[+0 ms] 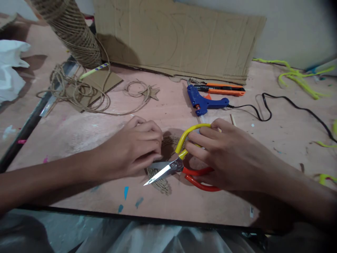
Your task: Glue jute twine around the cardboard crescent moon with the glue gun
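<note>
My right hand [218, 151] grips a pair of scissors [177, 163] by its yellow and red handles. The blades are parted and point left, toward the table's near edge. Beneath them lies a curved, twine-covered piece [161, 181], partly hidden by the scissors and my left hand. My left hand [140, 146] has its fingers curled closed over this piece at its left side; the fingertips are mostly out of sight. The far blade passes behind or under my left thumb, and I cannot tell whether it touches the piece.
Behind my hands lie a blue glue gun [201, 100] with a black cord [286, 97], an orange cutter [223, 89], a cardboard star [152, 92] and loose twine [101, 100]. A large twine spool [76, 35] and a cardboard sheet [173, 42] stand at the back.
</note>
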The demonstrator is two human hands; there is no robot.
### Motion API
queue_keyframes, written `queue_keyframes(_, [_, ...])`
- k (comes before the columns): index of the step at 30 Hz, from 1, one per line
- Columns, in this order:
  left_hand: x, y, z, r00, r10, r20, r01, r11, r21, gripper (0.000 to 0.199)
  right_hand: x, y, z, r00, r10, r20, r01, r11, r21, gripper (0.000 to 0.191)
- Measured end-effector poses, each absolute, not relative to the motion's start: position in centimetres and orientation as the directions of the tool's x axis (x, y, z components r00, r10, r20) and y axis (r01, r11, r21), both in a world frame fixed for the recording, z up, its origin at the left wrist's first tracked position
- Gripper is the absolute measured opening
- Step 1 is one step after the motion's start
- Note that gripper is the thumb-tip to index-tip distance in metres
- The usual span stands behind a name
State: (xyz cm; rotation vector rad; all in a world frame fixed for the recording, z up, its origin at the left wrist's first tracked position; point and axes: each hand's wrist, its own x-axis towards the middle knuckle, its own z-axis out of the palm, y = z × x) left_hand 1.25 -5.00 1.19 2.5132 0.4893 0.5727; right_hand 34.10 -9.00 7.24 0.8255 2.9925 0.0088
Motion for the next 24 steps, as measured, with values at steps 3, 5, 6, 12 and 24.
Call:
queue_keyframes(3, [0.7, -3.8, 0.6, 0.761, 0.564, 0.321, 0.316, -0.754, 0.576, 0.029, 35.0, -8.0, 7.3, -0.859, 0.512, -0.012, 0.512, 0.858, -0.045, 0.003])
queue_keyframes(5, [-0.2, -2.2, -0.1, 0.638, 0.673, 0.373, 0.387, -0.700, 0.600, 0.043, 36.2, -6.8, 7.7, -0.844, 0.535, 0.023, 0.532, 0.842, -0.087, 0.017])
queue_keyframes(6, [-0.7, -1.2, -0.4, 0.556, 0.720, 0.415, 0.419, -0.674, 0.608, 0.052, 37.0, -6.1, 8.0, -0.819, 0.574, 0.021, 0.570, 0.817, -0.090, 0.025])
queue_keyframes(12, [-4.4, 4.9, -1.8, 0.136, 0.810, 0.570, 0.537, -0.544, 0.645, 0.036, 43.1, -1.1, 9.1, -0.281, 0.960, 0.001, 0.956, 0.279, 0.089, 0.059])
queue_keyframes(24, [-4.7, 5.5, -3.1, 0.521, 0.613, 0.594, 0.526, -0.778, 0.343, 0.043, 57.1, 5.0, 2.5, -0.064, 0.964, 0.257, 0.998, 0.061, 0.020, 0.093])
